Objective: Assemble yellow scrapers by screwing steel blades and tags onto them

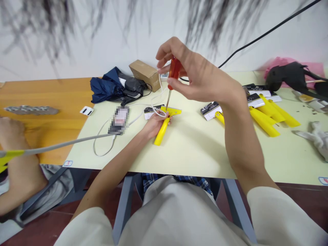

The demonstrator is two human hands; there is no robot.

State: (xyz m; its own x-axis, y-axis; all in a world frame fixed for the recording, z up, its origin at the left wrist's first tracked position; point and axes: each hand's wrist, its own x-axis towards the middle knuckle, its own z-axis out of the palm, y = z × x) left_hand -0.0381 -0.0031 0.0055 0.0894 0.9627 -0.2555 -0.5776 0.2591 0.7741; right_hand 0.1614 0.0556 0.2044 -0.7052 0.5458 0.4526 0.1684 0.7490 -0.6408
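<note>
My right hand (191,73) grips the red handle of a screwdriver (174,72), fingers and thumb around it. The screwdriver points down, slightly tilted, and its tip meets the head of a yellow scraper (162,131). My left hand (155,123) is closed around the scraper near its head, holding it over the table, with the handle slanting toward me. Whether a screw sits under the tip is too small to tell. Behind my left hand lies a black-and-white packaging card (150,112), partly covered by a white cable.
Several yellow scrapers (266,123) with black-and-white cards lie at the right. A phone (120,119) with a white cable (106,153), a dark blue umbrella (106,85) and a cardboard box (146,73) are at the left and back. Another person's arm (19,171) rests at far left.
</note>
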